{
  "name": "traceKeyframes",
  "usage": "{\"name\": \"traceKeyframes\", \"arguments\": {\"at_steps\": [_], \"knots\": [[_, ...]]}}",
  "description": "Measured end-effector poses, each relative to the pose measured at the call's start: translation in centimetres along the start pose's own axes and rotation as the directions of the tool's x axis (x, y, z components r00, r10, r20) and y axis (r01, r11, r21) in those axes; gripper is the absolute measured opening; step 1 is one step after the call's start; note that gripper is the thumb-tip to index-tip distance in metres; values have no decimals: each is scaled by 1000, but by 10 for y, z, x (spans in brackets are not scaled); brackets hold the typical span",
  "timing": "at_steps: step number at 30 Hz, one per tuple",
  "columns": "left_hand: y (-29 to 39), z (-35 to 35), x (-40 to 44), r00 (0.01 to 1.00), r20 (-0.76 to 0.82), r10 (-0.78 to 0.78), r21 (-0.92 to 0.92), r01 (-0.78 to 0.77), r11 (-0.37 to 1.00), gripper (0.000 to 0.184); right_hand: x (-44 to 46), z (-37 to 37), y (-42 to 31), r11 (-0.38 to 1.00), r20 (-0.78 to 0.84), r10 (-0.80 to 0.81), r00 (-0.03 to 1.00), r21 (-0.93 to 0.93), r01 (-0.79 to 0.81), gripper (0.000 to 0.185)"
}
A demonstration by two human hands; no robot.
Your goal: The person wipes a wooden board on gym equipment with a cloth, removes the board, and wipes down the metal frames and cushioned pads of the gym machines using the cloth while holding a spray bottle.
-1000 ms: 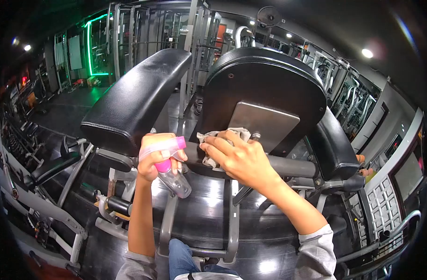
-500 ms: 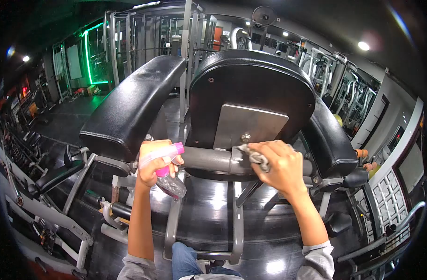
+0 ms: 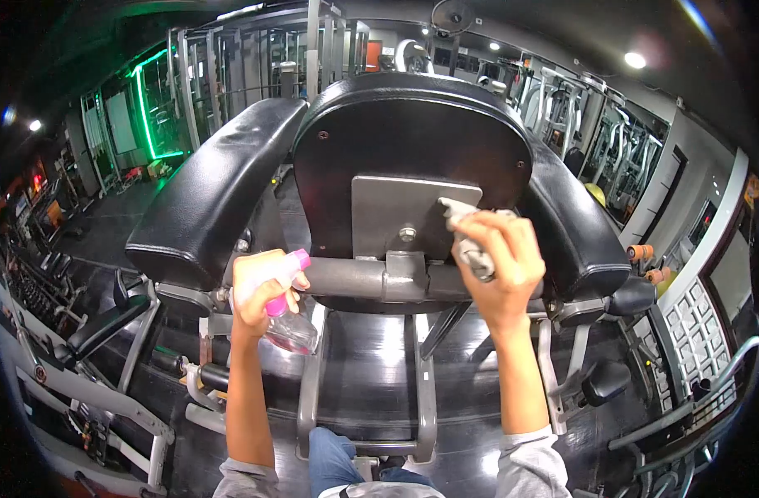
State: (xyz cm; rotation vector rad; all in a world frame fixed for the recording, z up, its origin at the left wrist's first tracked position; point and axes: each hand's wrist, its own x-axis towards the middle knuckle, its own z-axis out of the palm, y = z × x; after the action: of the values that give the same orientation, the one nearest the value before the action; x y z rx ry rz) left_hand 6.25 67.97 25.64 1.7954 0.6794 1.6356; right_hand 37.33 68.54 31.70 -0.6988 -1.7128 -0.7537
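Note:
My left hand [image 3: 261, 290] is wrapped round a clear spray bottle [image 3: 292, 331] with a pink spray head, left of the grey crossbar [image 3: 346, 278]. Bunched in my right hand [image 3: 504, 261] is a light grey cloth [image 3: 474, 256], its tip at the right part of the metal plate [image 3: 379, 212]. That plate is bolted to the back of a black pad [image 3: 413, 133]. Long black padded arms flank it, one on the left [image 3: 209, 195] and one on the right [image 3: 570, 224].
Grey frame legs [image 3: 425, 390] stand below the crossbar on the dark floor. Another machine [image 3: 89, 390] is at the lower left, with metal rails [image 3: 686, 415] at the lower right. Racks [image 3: 263, 62] and a wall fan [image 3: 452, 15] are behind.
My right hand with the cloth has moved right from the crossbar's left part, then up to the metal plate. The machine has shifted in view. My left hand keeps the bottle.

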Motion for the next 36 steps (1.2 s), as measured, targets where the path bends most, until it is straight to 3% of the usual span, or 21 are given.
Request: {"name": "traceKeyframes", "arguments": {"at_steps": [6,14,16,22,24,26,28,30,33,36], "knots": [[-2,-2,0,1000,20,5,-22,-4,1000,47,-29,-12,-3,974,311,223,924,-46,-220,30],[-4,-2,-1,1000,18,0,-24,1,1000,47,-29,-27,2,904,291,425,857,-81,-421,26],[-4,-1,-1,1000,23,3,-29,-2,1000,47,-28,-19,-8,874,270,486,831,-174,-454,28],[-3,1,-2,1000,15,16,-26,-15,1000,42,-23,12,-66,927,365,374,852,-118,-356,28],[0,3,-2,1000,4,-3,-24,3,1000,41,-17,20,-82,914,404,399,823,-100,-394,28],[1,3,-3,1000,-12,-22,-24,21,999,40,-16,30,-91,941,428,309,849,-6,-339,28],[2,3,-2,1000,16,-6,-3,6,1000,38,-19,40,-102,970,496,227,838,-41,-239,29],[2,2,-2,1000,15,-16,-10,16,1000,38,-20,40,-103,975,461,196,866,5,-224,31],[6,1,-4,999,20,-30,-7,30,1000,37,-15,21,-78,934,456,219,862,157,-320,32],[10,1,-8,999,9,-38,-18,38,999,39,-16,-4,-62,912,455,374,808,-23,-409,24]]}}
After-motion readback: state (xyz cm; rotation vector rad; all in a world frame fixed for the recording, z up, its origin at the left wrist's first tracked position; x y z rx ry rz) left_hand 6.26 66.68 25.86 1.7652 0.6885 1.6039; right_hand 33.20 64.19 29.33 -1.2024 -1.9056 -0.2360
